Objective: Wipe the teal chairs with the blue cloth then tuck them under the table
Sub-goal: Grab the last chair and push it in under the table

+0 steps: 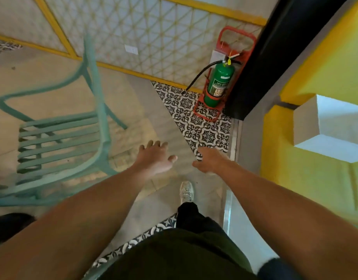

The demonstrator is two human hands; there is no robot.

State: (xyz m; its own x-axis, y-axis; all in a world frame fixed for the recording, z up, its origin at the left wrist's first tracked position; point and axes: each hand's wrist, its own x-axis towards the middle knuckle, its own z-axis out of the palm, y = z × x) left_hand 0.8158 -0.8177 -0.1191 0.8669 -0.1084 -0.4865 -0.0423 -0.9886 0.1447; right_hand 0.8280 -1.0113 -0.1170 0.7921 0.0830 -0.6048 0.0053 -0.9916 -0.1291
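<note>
Grip: left hand [153, 157] spread, right hand [209, 161] loose, both empty | teal chair [59, 138] left | bare floor [153, 110] ahead

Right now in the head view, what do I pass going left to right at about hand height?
Teal chair → left hand, open and holding nothing → right hand, also holding nothing → patterned floor tiles → yellow wall. The green fire extinguisher stands farther back, above the right hand.
</note>
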